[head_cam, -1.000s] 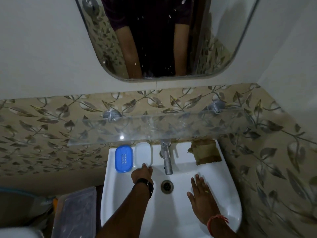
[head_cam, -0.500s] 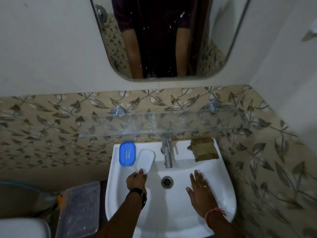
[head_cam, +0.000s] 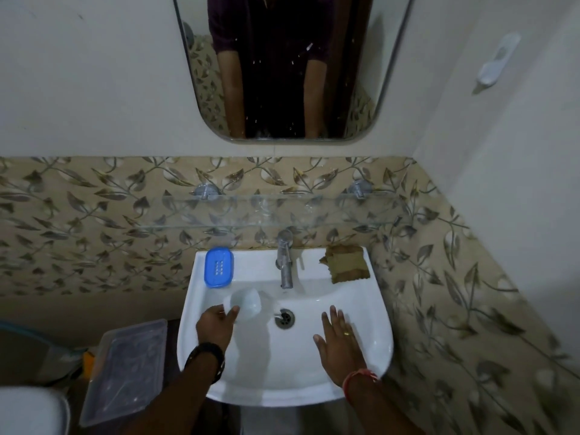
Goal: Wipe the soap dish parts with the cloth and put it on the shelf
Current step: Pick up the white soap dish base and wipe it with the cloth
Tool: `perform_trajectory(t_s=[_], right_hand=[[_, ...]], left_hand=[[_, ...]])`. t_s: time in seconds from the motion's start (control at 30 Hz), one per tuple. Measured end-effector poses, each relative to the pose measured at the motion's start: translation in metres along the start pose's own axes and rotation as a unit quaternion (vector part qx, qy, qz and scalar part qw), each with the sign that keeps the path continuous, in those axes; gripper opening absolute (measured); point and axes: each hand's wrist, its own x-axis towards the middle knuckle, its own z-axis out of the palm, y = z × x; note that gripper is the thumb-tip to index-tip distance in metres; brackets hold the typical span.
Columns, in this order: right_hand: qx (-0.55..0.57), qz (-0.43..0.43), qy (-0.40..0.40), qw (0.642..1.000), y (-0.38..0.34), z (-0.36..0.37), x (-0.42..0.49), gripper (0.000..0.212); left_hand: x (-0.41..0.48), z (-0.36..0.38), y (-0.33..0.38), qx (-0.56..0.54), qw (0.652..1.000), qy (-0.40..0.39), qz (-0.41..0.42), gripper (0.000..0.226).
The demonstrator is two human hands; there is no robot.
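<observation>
My left hand (head_cam: 216, 324) grips the white soap dish base (head_cam: 246, 302) by its near edge and holds it tilted over the basin of the white sink (head_cam: 370, 309). The blue soap dish insert (head_cam: 219, 267), with small drain holes, lies on the sink's back left ledge. A folded brown cloth (head_cam: 346, 263) rests on the back right ledge. My right hand (head_cam: 339, 339) lies flat and open on the basin's right side, holding nothing. The glass shelf (head_cam: 282, 211) spans the tiled wall just above the tap.
A metal tap (head_cam: 285, 262) stands at the sink's back centre, the drain (head_cam: 284, 318) below it. A mirror (head_cam: 282, 67) hangs above. A clear plastic lidded box (head_cam: 125, 368) sits left of the sink, a white rounded object (head_cam: 28, 412) at the lower left. A white holder (head_cam: 497, 62) is on the right wall.
My left hand has lifted the white base off the back ledge beside the blue insert and drawn it toward me over the basin. My right hand stayed flat on the sink.
</observation>
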Motion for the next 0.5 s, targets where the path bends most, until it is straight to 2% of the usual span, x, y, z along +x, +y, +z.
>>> perform_trajectory(t_s=[0.13,0.2,0.3,0.37,0.43,0.5], right_hand=[[-0.006,0.001,0.016,1.0,-0.001,-0.003,0.0,0.064],[-0.005,0.002,0.017,1.0,0.0,-0.004,0.0,0.064],[-0.01,0.002,0.021,1.0,0.0,-0.004,-0.001,0.065],[-0.006,-0.001,0.023,1.0,0.0,-0.003,0.0,0.064],[-0.005,-0.004,0.024,1.0,0.002,-0.005,0.002,0.064],[-0.005,-0.005,0.027,1.0,0.007,-0.009,0.006,0.064]], left_hand=[[-0.006,-0.008,0.02,0.148,0.981,-0.047,0.115,0.027],[-0.01,-0.008,0.03,0.225,0.957,-0.071,0.167,0.023],[-0.017,-0.004,0.038,0.33,0.902,-0.065,0.271,0.034],[-0.02,0.001,0.04,0.416,0.846,-0.055,0.329,0.036],[-0.023,0.005,0.041,0.473,0.802,-0.052,0.362,0.038],[-0.023,0.008,0.04,0.501,0.78,-0.056,0.37,0.039]])
